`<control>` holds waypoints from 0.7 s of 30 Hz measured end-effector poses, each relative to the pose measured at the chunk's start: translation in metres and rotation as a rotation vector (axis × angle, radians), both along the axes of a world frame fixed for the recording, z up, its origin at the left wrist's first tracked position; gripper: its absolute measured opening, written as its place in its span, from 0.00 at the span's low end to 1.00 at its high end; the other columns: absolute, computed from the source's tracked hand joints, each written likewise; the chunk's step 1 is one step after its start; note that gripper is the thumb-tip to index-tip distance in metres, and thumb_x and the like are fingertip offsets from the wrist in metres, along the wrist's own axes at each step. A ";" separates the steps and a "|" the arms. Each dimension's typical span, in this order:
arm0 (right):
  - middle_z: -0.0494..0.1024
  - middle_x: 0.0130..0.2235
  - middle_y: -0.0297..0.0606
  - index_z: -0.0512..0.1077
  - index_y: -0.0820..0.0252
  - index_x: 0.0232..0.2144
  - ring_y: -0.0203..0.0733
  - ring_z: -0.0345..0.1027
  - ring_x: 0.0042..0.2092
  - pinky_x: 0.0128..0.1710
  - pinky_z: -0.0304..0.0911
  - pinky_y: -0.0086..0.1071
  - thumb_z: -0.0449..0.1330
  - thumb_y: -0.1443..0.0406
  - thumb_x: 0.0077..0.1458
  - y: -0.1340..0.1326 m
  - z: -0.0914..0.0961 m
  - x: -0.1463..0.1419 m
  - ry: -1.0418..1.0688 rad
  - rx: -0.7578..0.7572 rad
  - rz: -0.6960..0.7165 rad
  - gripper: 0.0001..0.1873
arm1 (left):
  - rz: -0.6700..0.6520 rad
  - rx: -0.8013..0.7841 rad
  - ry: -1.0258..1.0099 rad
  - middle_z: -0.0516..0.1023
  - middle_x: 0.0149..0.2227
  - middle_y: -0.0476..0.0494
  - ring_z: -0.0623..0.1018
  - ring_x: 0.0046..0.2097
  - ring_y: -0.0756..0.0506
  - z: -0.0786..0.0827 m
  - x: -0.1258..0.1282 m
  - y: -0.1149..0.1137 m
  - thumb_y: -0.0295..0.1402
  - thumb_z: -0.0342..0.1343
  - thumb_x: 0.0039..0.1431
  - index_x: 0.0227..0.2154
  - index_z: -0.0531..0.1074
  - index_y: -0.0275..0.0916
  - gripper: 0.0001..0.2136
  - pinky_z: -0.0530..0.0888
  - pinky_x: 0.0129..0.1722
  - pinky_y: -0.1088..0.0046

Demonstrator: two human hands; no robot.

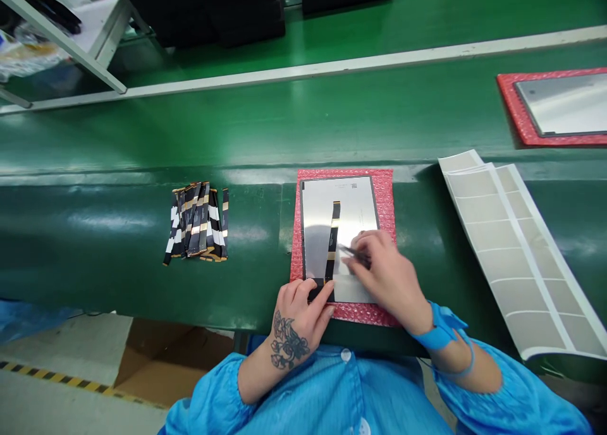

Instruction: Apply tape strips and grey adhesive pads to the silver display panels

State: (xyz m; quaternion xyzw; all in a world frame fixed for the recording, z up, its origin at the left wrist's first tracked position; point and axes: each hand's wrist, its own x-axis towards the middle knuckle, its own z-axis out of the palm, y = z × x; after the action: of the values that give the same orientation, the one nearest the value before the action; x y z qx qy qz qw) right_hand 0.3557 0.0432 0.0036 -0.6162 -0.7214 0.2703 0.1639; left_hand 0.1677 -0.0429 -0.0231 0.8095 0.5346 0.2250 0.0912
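A silver-backed display panel (351,220) lies on a pink bubble-wrap sheet (386,201) in front of me. A black flex cable (334,232) with gold bands runs up over the panel's back from its lower edge. My left hand (298,315) is at that lower edge, with index finger and thumb closed at the cable's bottom end; the exact contact is partly hidden. My right hand (391,277) grips dark tweezers (355,254), slightly blurred, their tips pointing left close to the cable's middle. I cannot tell whether the tips touch it.
A pile of flex cables (194,223) lies on the green bench (256,232) to the left. Sheets of grey labels (521,245) lie at the right. Farther back, another panel (569,103) rests on pink bubble wrap. A cardboard box (165,359) stands below the bench.
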 end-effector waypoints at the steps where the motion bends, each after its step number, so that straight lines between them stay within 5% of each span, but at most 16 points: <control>1: 0.71 0.42 0.43 0.66 0.56 0.33 0.46 0.70 0.37 0.29 0.62 0.35 0.55 0.61 0.57 0.000 0.000 0.009 -0.025 0.061 -0.074 0.05 | -0.004 -0.013 -0.042 0.72 0.42 0.39 0.70 0.45 0.42 -0.001 -0.004 -0.001 0.32 0.50 0.62 0.53 0.71 0.40 0.17 0.71 0.45 0.63; 5: 0.75 0.35 0.43 0.67 0.55 0.32 0.51 0.71 0.35 0.29 0.61 0.38 0.49 0.50 0.59 -0.016 -0.002 0.046 -0.120 0.099 -0.272 0.17 | 0.221 -0.221 -0.353 0.69 0.53 0.40 0.68 0.55 0.41 0.006 -0.025 -0.006 0.34 0.53 0.62 0.57 0.66 0.45 0.20 0.68 0.55 0.61; 8: 0.78 0.30 0.40 0.69 0.53 0.34 0.52 0.73 0.31 0.26 0.61 0.38 0.49 0.46 0.58 -0.044 -0.003 0.057 -0.066 -0.073 -0.301 0.20 | 0.494 -0.606 -0.847 0.64 0.61 0.40 0.68 0.59 0.39 0.026 -0.037 0.000 0.41 0.52 0.63 0.60 0.62 0.47 0.23 0.68 0.57 0.59; 11: 0.80 0.29 0.38 0.68 0.51 0.35 0.51 0.75 0.30 0.26 0.63 0.38 0.50 0.51 0.58 -0.064 -0.005 0.052 0.071 -0.218 -0.226 0.14 | 0.564 -0.968 -1.196 0.62 0.63 0.38 0.72 0.56 0.38 0.045 -0.038 0.015 0.44 0.58 0.58 0.60 0.62 0.46 0.28 0.72 0.52 0.60; 17: 0.76 0.23 0.33 0.66 0.51 0.27 0.47 0.73 0.26 0.24 0.60 0.35 0.49 0.54 0.59 -0.056 -0.011 0.046 0.245 -0.309 -0.097 0.13 | 0.493 -1.209 -1.208 0.81 0.39 0.39 0.79 0.42 0.40 0.052 -0.017 0.053 0.42 0.69 0.41 0.44 0.74 0.34 0.27 0.75 0.44 0.64; 21: 0.76 0.26 0.30 0.69 0.51 0.30 0.42 0.72 0.28 0.27 0.63 0.32 0.50 0.59 0.59 -0.051 -0.018 0.045 0.419 -0.296 0.031 0.10 | 0.486 -1.121 -1.066 0.81 0.31 0.43 0.79 0.34 0.42 0.057 -0.025 0.105 0.44 0.69 0.37 0.37 0.76 0.33 0.24 0.76 0.37 0.65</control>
State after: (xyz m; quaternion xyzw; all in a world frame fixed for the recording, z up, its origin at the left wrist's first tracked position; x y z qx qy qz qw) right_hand 0.4009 -0.0080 -0.0142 -0.5526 -0.6337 0.4974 0.2136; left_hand 0.1430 0.0625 0.0340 0.2885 0.6136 0.2926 0.6743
